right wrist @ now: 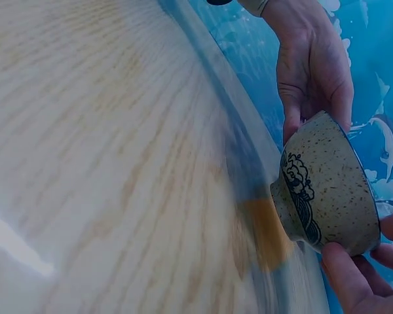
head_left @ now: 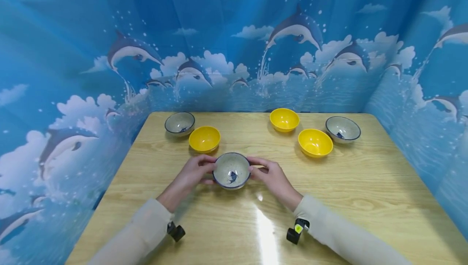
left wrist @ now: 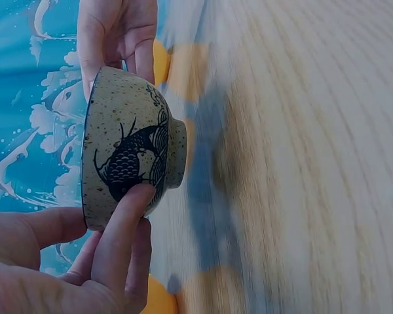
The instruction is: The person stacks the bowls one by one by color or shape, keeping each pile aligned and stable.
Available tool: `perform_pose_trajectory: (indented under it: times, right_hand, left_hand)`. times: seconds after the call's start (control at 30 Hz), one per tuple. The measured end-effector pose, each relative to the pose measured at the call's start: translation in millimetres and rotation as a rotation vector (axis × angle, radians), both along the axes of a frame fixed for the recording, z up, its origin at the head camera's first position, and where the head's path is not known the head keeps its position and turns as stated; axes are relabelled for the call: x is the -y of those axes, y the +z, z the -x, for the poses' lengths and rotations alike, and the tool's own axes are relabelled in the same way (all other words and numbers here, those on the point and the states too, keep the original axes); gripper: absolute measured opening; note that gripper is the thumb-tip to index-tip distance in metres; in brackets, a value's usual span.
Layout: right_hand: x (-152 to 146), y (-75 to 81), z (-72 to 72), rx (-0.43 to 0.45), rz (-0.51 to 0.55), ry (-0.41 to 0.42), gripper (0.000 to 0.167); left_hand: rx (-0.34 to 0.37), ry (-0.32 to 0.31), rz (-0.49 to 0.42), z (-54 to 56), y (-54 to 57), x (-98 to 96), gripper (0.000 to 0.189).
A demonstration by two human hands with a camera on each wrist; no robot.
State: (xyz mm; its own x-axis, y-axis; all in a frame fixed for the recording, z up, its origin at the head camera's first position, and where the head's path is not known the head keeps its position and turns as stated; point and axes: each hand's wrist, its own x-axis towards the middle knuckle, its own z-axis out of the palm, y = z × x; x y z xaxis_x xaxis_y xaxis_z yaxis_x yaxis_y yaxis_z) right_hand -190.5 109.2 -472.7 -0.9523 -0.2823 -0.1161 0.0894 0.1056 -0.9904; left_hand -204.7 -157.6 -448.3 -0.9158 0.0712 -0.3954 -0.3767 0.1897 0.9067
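Observation:
Both hands hold one speckled grey bowl (head_left: 227, 163) with a dark blue rim, above the middle of the table. A dark fish is painted on its outer wall, plain in the left wrist view. The left hand (head_left: 191, 174) pinches the bowl's left side, thumb near the rim and fingers against the outer wall. On the opposite side, the right hand (head_left: 272, 179) pinches it the same way. In both wrist views the bowl's foot is apart from the wood. Just behind the bowl stands a yellow bowl (head_left: 204, 139).
Another grey bowl (head_left: 179, 124) stands at the back left of the wooden table (head_left: 351, 200). Toward the back right are two yellow bowls, one farther back (head_left: 284, 120) and one nearer (head_left: 315, 143), beside a grey bowl (head_left: 343, 129). A blue dolphin curtain (head_left: 226, 21) surrounds the table.

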Motion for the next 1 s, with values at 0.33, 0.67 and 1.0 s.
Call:
perform_pose_trajectory:
  times: [0.33, 0.67, 1.0]
  right_hand:
    - [5, -7.8, -12.1, -0.007, 0.006, 0.030, 0.046]
    - [6, -12.5, -12.7, -0.003, 0.003, 0.047, 0.047]
    - [5, -17.0, -15.6, 0.002, 0.053, 0.046, 0.049]
  left_hand:
    - [-0.010, -0.004, 0.018, -14.3, -8.2, 7.3, 0.032]
    - [-0.012, 0.000, 0.001, -15.9, -12.4, 8.1, 0.033]
    - [0.004, 0.006, 0.038, -15.8, -13.0, 8.0, 0.033]
